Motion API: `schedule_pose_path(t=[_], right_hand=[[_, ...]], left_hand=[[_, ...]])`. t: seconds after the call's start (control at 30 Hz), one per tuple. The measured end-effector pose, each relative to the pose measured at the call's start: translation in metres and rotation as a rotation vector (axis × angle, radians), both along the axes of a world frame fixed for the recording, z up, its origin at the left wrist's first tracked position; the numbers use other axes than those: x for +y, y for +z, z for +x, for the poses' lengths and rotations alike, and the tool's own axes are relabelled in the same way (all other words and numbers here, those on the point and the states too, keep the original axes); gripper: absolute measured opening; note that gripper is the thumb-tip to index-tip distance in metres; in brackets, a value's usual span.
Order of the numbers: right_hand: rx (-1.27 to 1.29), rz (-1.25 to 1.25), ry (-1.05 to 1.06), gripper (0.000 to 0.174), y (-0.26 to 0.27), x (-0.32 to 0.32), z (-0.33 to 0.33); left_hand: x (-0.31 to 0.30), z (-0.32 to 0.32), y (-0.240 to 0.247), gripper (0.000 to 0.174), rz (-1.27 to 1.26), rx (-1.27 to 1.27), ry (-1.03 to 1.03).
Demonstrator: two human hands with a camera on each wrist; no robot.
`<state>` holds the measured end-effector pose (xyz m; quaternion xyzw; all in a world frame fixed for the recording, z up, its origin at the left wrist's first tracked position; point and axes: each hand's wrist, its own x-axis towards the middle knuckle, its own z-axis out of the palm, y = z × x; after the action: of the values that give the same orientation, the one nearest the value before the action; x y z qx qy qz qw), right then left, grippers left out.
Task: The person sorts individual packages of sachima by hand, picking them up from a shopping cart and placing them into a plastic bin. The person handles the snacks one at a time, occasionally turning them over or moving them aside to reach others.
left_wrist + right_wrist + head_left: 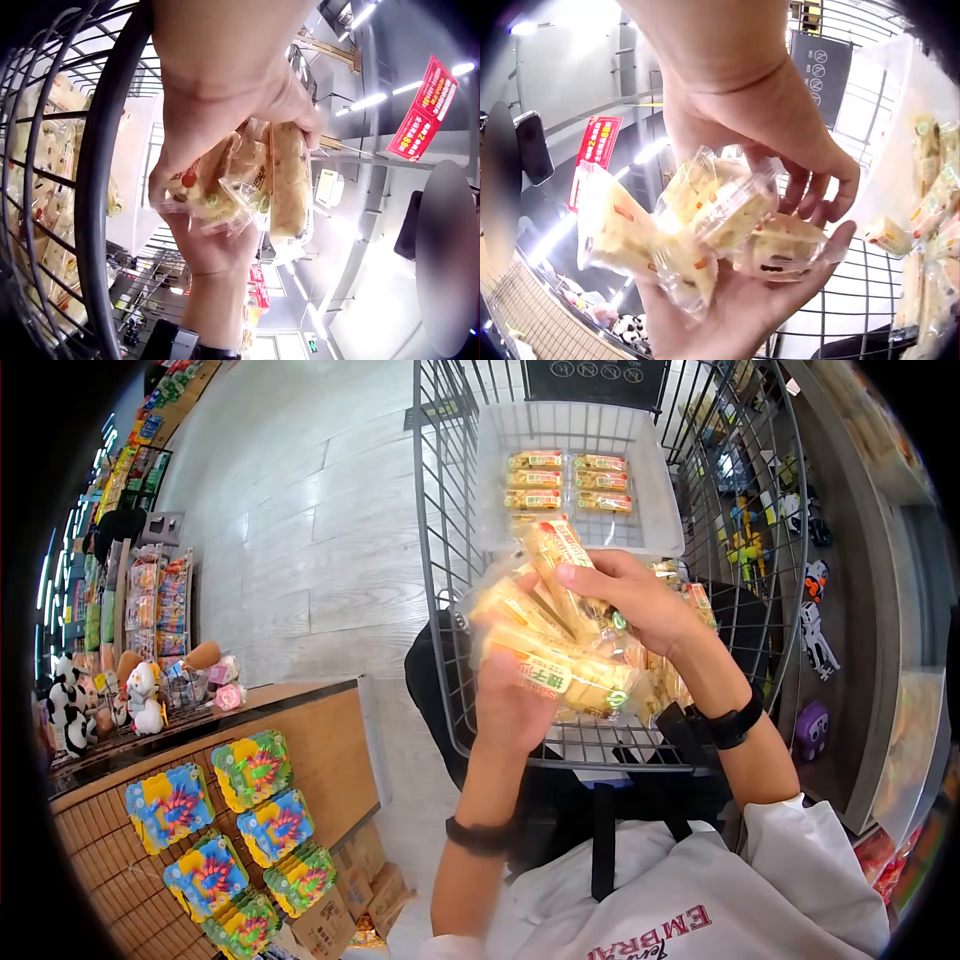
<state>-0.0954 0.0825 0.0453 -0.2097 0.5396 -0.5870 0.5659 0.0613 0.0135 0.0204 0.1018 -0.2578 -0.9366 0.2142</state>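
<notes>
Close together, left hand [510, 705] grip clasping snack packets [565, 672], right hand [640, 600] grip pinching them, above cart [428, 530]

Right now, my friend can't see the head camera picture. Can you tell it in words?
The left hand and right hand hold a bunch of wrapped snack packets above a wire shopping cart. A clear bin in the cart holds more packets in rows. Toy packs lie on a wooden shelf nearby.
</notes>
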Motion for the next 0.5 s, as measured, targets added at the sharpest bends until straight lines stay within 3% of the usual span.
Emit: schedule_pose_path(t=[0.1, 0.23, 0.4, 0.5], right_hand=[[0.171, 0.004, -0.115, 0.049, -0.011, 0.004, 0.002], [0.040, -0.025, -0.129, 0.040, -0.003, 0.014, -0.001], [0.040, 0.125, 0.069, 0.033, -0.006, 0.027, -0.024], [0.450, 0.197, 0.076, 0.029, 0.004, 0.019, -0.057]], left_hand=[[0.002, 0.005, 0.004, 0.077, -0.025, -0.034, 0.039], [0.006, 0.009, 0.001, 0.077, 0.011, -0.044, 0.022], [0.017, 0.018, -0.005, 0.078, 0.056, -0.041, 0.089], [0.021, 0.027, -0.006, 0.079, 0.084, -0.027, 0.055]])
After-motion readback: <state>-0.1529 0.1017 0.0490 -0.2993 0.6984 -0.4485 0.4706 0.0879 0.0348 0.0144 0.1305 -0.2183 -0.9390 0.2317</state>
